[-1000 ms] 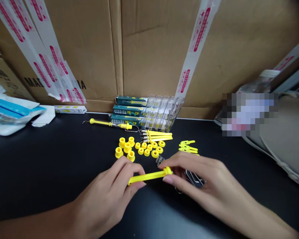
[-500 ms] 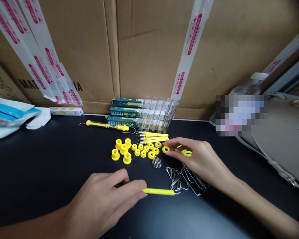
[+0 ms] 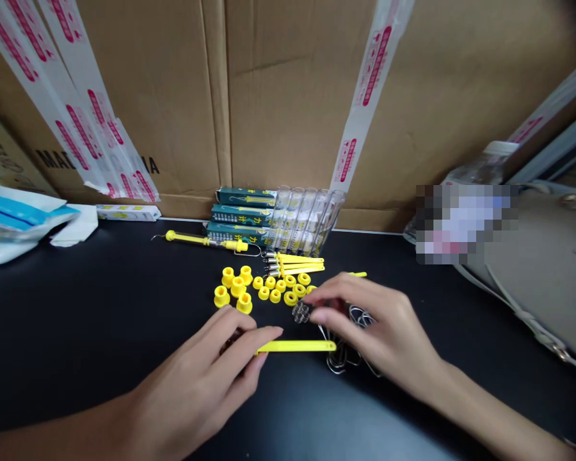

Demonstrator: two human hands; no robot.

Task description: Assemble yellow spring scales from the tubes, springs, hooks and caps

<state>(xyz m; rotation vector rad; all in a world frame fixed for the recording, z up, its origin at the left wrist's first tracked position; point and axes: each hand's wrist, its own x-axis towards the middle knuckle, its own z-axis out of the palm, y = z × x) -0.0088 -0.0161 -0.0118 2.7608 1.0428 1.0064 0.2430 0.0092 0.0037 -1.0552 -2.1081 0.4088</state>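
Left hand (image 3: 204,374): grip closed on one end of yellow stick (image 3: 300,346) above desk (image 3: 125,339), presumably keeping its far end free. Right hand (image 3: 381,323): grip slightly parted beside springs (image 3: 300,312), nothing visibly held. Yellow caps (image 3: 238,286): grouped, seemingly for easy picking.

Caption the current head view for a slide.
The left hand holds a slender yellow plastic strip, with the right hand beside clustered silvery metal coils on a black tabletop.

rod (image 3: 297,346): smooth plastic | wire hooks (image 3: 343,360): glossy metal | carton (image 3: 292,109): matt cardboard
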